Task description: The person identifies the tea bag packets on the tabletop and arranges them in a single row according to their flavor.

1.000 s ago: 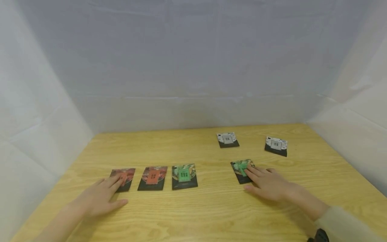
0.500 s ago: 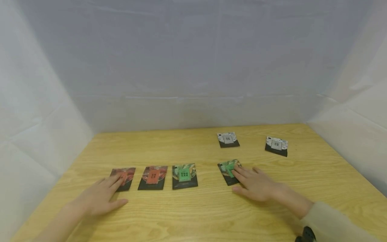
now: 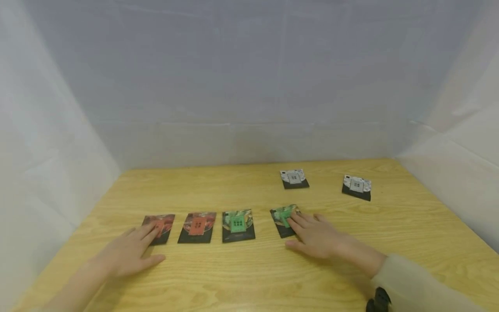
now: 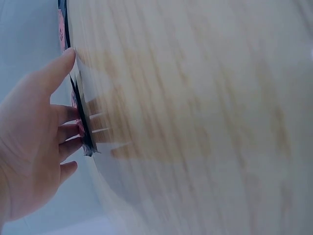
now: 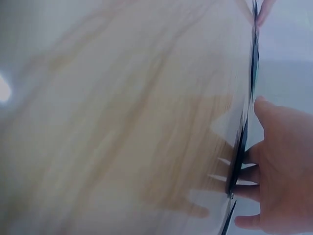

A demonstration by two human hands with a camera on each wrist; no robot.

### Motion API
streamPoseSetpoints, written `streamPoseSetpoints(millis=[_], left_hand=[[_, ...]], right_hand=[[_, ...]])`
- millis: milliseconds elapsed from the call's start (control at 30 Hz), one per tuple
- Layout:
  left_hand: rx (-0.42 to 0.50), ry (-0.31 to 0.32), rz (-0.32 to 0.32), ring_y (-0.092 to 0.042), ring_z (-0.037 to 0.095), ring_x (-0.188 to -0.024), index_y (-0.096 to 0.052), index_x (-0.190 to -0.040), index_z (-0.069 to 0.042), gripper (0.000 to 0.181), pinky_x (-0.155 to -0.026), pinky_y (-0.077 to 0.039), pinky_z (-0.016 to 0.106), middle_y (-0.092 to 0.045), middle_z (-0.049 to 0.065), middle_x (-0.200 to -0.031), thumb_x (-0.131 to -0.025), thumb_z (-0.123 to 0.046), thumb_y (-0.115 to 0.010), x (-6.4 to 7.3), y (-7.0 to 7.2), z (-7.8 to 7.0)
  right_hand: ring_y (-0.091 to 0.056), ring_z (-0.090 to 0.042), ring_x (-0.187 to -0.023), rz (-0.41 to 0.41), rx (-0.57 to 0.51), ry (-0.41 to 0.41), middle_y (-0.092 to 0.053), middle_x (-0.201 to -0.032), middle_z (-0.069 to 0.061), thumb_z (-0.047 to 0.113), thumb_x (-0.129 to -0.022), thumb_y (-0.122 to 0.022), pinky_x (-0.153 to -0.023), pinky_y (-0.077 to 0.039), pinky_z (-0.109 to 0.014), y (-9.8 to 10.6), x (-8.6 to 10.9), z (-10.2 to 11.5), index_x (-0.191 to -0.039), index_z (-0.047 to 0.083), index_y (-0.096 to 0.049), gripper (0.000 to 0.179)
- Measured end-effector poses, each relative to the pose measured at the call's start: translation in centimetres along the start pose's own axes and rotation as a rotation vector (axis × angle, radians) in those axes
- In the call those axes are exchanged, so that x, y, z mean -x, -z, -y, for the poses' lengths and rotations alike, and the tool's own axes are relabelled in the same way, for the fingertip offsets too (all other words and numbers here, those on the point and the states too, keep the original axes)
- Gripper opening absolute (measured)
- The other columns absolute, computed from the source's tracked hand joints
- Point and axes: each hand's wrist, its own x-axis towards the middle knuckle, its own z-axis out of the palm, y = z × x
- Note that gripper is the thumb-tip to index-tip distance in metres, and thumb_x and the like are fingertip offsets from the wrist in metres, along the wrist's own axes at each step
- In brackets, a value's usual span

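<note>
My left hand (image 3: 126, 253) rests its straight fingertips on a red-and-black flat packet (image 3: 166, 225) at the left end of a row. Beside that lies a second red packet (image 3: 196, 228), then a green-and-black packet (image 3: 238, 226). Farther right, my right hand (image 3: 315, 236) presses straight fingers on the right part of another green packet (image 3: 281, 216), which lies slightly turned. A gap of bare wood separates the two green packets. In the left wrist view the fingers of the left hand (image 4: 36, 127) touch the packet's edge; the right wrist view shows the right hand (image 5: 286, 166) likewise.
Toward the back right of the wooden table (image 3: 218, 277) lie two white-and-black packets, one (image 3: 294, 179) nearer the middle and one (image 3: 356, 187) to its right. A pale sheet (image 3: 249, 86) hangs behind the table, with more sheeting at both sides.
My right hand has slid leftward with the green packet beneath its fingers, bringing it nearer the other green packet. The left hand has stayed in place.
</note>
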Motion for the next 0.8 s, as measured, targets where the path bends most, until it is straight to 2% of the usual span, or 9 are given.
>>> streamPoseSetpoints(millis=[567, 800], left_hand=[[0.013, 0.009, -0.003, -0.035, 0.045, -0.126, -0.041, -0.134, 0.009, 0.083, -0.102, -0.027, 0.058, -0.035, 0.027, -0.141, -0.087, -0.059, -0.050, 0.0, 0.3, -0.1], [0.024, 0.013, 0.019, -0.034, 0.045, -0.127, -0.042, -0.135, 0.008, 0.083, -0.102, -0.026, 0.059, -0.035, 0.027, -0.141, -0.087, -0.060, -0.048, 0.0, 0.3, -0.1]], right_hand=[[-0.022, -0.030, -0.137, -0.010, 0.104, -0.015, -0.023, -0.150, -0.015, 0.061, -0.093, -0.027, -0.106, -0.022, -0.055, 0.0, -1.9, 2.7, -0.145, 0.006, -0.031, 0.076], [-0.024, -0.030, -0.136, -0.003, 0.120, -0.029, -0.024, -0.150, -0.015, 0.062, -0.093, -0.027, -0.106, -0.025, -0.053, 0.1, -2.1, 3.4, -0.144, 0.007, -0.033, 0.075]])
